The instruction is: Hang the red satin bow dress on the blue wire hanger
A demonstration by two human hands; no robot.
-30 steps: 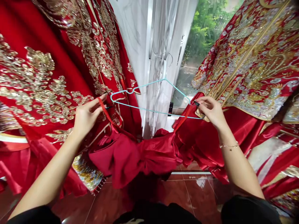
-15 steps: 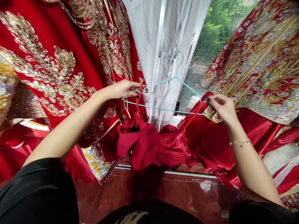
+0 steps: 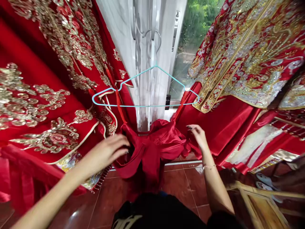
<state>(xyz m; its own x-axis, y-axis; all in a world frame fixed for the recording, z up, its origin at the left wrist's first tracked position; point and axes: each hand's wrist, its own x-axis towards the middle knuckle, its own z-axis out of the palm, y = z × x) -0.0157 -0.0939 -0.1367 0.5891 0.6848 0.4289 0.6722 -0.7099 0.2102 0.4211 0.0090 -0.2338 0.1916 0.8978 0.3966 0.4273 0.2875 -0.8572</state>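
Red straps are being carried on the blue wire hanger, with the red satin dress hanging below it. The left hand is being held with fingers released; whether the right hand is grasping the satin cannot be told.

A red satin garment hangs by thin straps from a pale-blue wire hanger.

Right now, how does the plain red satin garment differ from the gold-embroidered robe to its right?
The plain red satin garment is bare, glossy cloth, while the gold-embroidered robe is densely covered in gold and silver motifs. The garment sits bunched low, on thin red straps from the light blue wire hanger; the robe spreads broad and flat higher up. Both are red.
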